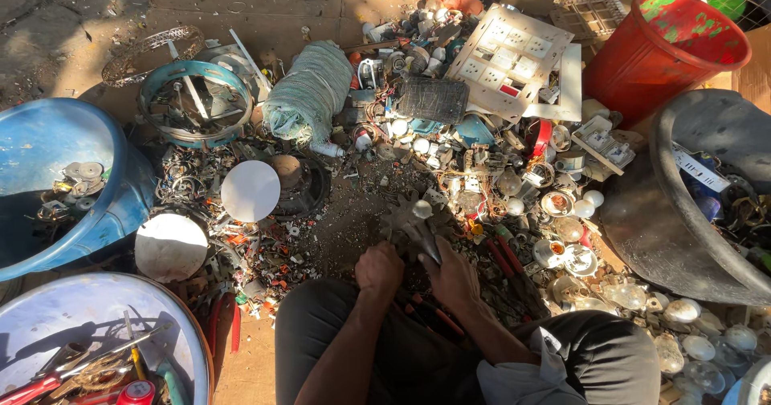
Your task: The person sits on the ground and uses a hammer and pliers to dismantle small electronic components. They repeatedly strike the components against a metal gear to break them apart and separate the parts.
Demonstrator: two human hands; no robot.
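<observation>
I sit on the ground with my knees apart, over a heap of electrical scrap. My left hand [379,267] is closed into a fist just above my left knee, its grip hidden in shadow. My right hand [451,275] grips a dark metal scrap piece [411,222] with a small white bulb base on top, held between both hands. Red-handled pliers [504,254] lie right of my right hand. Broken bulbs and white fittings [572,252] lie spread to the right.
A blue tub [120,196] sits at left, a pale tub with tools [189,333] at lower left, a red bucket [642,60] and a black basin [642,228] at right. A white switch panel [506,56], a wrapped bundle [309,92] and white discs [250,190] lie ahead.
</observation>
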